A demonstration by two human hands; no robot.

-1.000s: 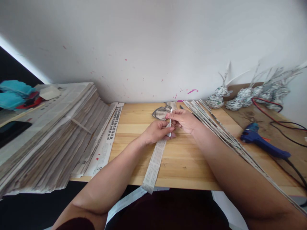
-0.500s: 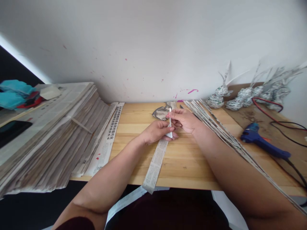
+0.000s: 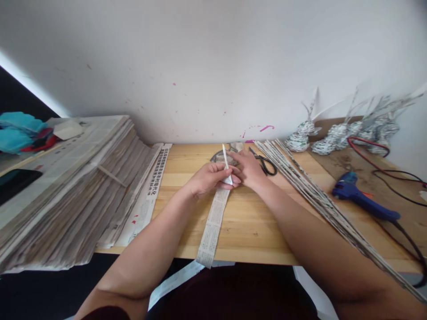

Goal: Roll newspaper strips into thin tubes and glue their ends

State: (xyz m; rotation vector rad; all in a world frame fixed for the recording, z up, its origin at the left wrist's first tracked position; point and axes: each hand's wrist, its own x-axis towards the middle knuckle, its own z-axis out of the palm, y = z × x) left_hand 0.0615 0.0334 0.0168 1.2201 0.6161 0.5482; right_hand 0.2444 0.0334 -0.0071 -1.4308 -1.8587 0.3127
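A long newspaper strip runs from my hands toward me and hangs over the table's front edge. Its upper end is rolled into a thin pointed white tube, pinched between the thumb and fingers of my left hand. Just right of the tube is my right hand, index finger reaching toward it; its other fingers are partly hidden, and I cannot tell whether it grips the paper. Behind the hands lies a crumpled grey-brown piece. Black-handled scissors rest to the right of my right hand.
A tall stack of newspapers fills the left side, with a phone on it. Long rolled paper sticks lie diagonally at right. Beyond them are a blue glue gun, cables and woven paper figures by the wall.
My right hand has shifted off the tube's tip and lower, its fingers more extended. The tube now leans left and shows more of its length. The scissors' handles have come into view.
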